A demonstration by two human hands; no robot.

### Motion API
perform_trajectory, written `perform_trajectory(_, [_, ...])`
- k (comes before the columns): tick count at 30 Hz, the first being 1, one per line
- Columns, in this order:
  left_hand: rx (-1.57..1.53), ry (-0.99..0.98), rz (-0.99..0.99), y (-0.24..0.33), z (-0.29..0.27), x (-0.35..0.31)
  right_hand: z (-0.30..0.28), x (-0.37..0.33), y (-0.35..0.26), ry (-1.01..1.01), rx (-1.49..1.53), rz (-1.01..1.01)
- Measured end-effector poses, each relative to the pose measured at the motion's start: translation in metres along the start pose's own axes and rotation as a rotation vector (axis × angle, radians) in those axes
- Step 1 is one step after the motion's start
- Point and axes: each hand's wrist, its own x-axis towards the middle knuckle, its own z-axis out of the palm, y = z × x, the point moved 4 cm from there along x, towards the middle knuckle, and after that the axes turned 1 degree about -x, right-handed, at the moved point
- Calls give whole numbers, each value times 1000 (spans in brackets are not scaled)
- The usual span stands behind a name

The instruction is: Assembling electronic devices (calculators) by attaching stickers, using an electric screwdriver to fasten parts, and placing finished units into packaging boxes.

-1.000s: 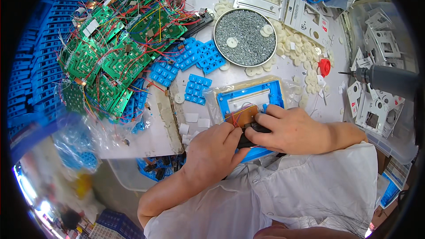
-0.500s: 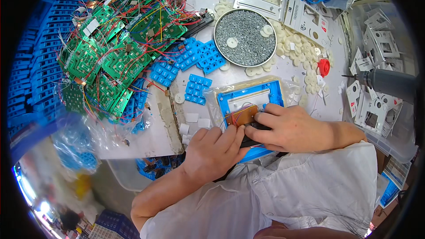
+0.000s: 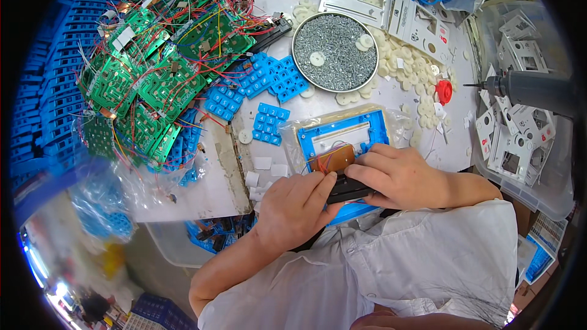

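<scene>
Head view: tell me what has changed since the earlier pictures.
The right hand has drawn its fingers back slightly to the right, so more of the black part and brown board shows. The grey driver has shifted up in the picture. Both hands stay at the black part, the left hand at its left end. The blue casing and loose keypad stayed put.

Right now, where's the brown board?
In the head view, the brown board is just right of centre, over the blue frame, just beyond the black part.
</scene>
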Motion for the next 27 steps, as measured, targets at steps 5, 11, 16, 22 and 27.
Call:
perform_trajectory(5, [-15,-47,34,-1,-1,1,0,1,0,1,5,-12])
perform_trajectory(11, [-58,-126,13,-7,-2,6,-1,3,1,3,12,-19])
perform_trajectory(16, [-93,-87,12,-8,-3,9,0,1,0,3,5,-20])
perform_trajectory(22, [-244,-90,-96,-13,-8,15,0,1,1,13,21,-11])
perform_trajectory(27, [-241,-117,-134,-19,-26,22,-1,0,0,10,24,6])
